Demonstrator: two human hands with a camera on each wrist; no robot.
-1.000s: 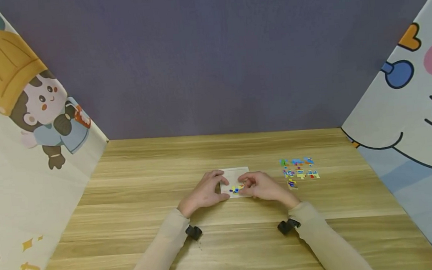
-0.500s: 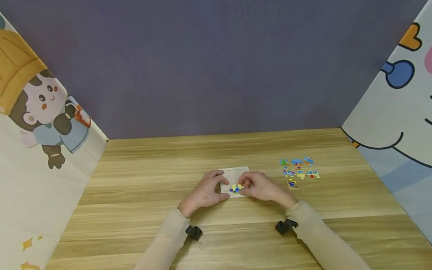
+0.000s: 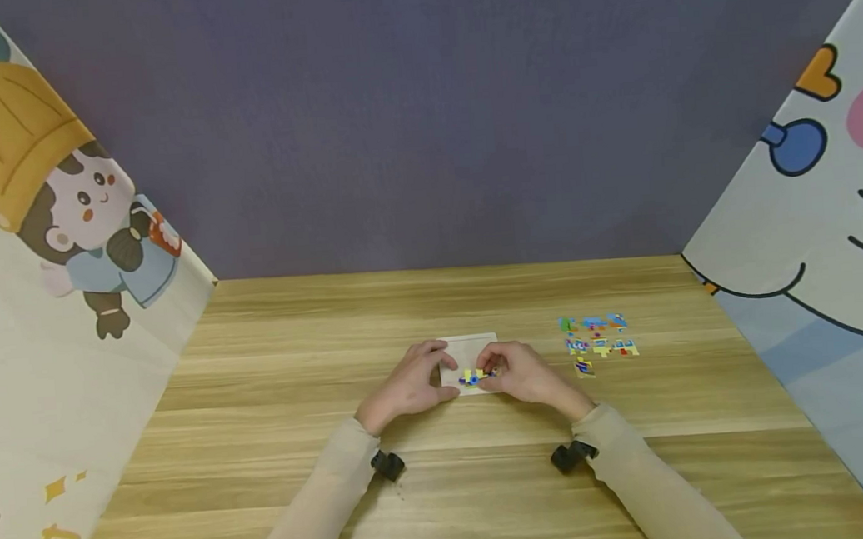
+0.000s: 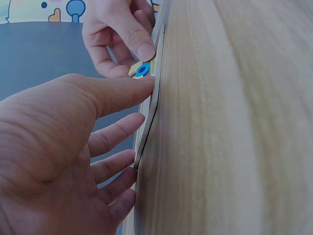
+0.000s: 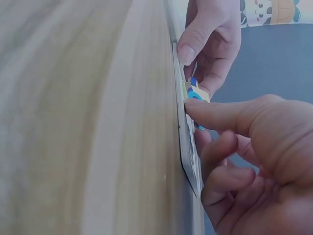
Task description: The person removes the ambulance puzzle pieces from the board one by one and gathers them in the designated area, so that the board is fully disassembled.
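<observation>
A small white puzzle board (image 3: 464, 347) lies flat on the table between both hands. My left hand (image 3: 413, 381) holds its left side, thumb at the near edge and curved fingers farther back. On the board sits a yellow and blue puzzle piece (image 3: 472, 378), also visible in the right wrist view as a blue-ringed piece (image 5: 194, 94). My right hand (image 3: 523, 372) pinches a small, mostly hidden puzzle piece between thumb and index finger at the right of the joined part. In the right wrist view, its other fingers (image 5: 227, 178) are curled.
Several loose puzzle pieces (image 3: 600, 345) lie in rows on the wooden table (image 3: 293, 329), right of the board. A dark panel (image 3: 437, 135) rises behind the table. Printed panels stand at the left and right sides.
My right hand has shifted slightly left over the board, its fingertips closer to the yellow and blue piece. The left hand and the loose pieces stay where they were.
</observation>
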